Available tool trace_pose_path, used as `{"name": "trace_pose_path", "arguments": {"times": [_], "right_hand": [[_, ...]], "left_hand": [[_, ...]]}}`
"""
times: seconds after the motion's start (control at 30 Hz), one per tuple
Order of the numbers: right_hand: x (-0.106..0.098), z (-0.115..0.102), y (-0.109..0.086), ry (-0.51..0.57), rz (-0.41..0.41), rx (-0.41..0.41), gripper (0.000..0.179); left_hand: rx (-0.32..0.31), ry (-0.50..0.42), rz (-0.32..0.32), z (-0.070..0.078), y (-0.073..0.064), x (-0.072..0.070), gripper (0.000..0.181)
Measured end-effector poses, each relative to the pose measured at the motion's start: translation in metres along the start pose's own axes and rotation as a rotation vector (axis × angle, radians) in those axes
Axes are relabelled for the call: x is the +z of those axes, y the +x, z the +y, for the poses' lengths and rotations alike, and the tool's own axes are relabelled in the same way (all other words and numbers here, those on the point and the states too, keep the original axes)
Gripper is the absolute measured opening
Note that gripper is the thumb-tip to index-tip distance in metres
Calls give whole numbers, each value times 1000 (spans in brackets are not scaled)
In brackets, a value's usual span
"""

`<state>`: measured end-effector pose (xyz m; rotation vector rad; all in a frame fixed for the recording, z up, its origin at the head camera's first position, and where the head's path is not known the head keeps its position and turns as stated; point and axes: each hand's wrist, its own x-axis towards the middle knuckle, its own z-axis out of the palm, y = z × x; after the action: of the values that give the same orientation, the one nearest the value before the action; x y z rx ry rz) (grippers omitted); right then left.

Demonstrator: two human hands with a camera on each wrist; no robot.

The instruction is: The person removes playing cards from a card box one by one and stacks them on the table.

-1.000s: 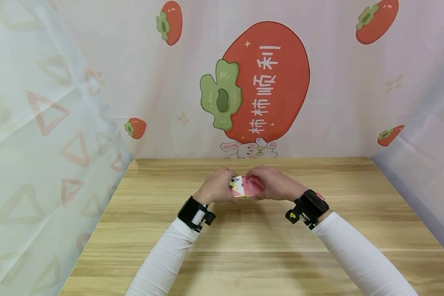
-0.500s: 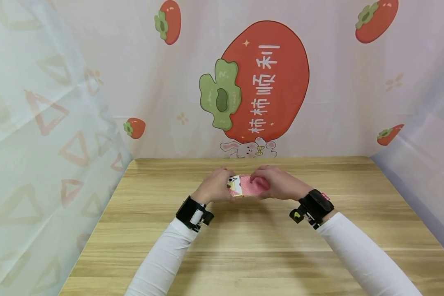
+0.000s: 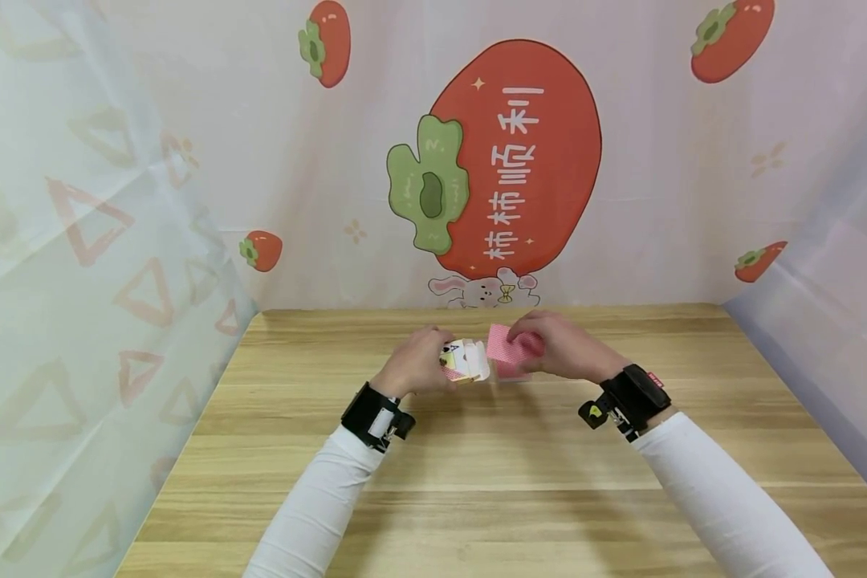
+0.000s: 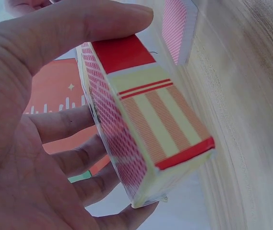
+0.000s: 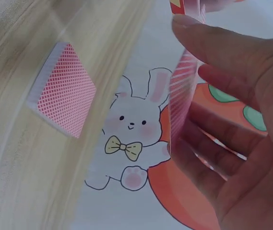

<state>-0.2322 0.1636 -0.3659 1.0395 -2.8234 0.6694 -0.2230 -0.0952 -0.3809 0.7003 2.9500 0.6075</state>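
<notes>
My left hand (image 3: 419, 363) grips a playing-card box (image 3: 466, 361) between thumb and fingers, above the table. An ace is printed on the box's upper face, and its flap end stands open toward the right. In the left wrist view the striped side of the box (image 4: 162, 122) shows under the thumb. My right hand (image 3: 565, 347) pinches a thin red-patterned playing card (image 3: 501, 343), or a few together; the number is unclear. Below that hand a deck of cards (image 5: 68, 93) sits back-up on the table, partly hidden in the head view.
The wooden table (image 3: 470, 498) runs up to a fabric backdrop (image 3: 650, 185) printed with persimmons and a rabbit. Fabric also hangs at the left and right sides. A wrist camera (image 3: 624, 401) is strapped on each forearm.
My right hand has moved right, away from the box, with cards in its fingers. The box's open end has come into view, and a deck now shows on the table. The left hand barely moved.
</notes>
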Motion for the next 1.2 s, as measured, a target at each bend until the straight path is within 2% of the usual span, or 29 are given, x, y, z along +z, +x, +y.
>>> {"name": "trace_pose_path", "arguments": {"times": [0.2, 0.57, 0.87, 1.2], "right_hand": [[2, 4, 1, -20, 80, 54, 38], [22, 6, 7, -105, 221, 261, 38], [45, 4, 13, -171, 272, 401, 42], [69, 5, 18, -158, 301, 551, 44]], "left_hand": [[-11, -20, 16, -2, 0, 0, 71], [-53, -23, 33, -3, 0, -2, 69], [-54, -32, 43, -4, -1, -3, 69], [-58, -19, 49, -5, -1, -2, 69]]}}
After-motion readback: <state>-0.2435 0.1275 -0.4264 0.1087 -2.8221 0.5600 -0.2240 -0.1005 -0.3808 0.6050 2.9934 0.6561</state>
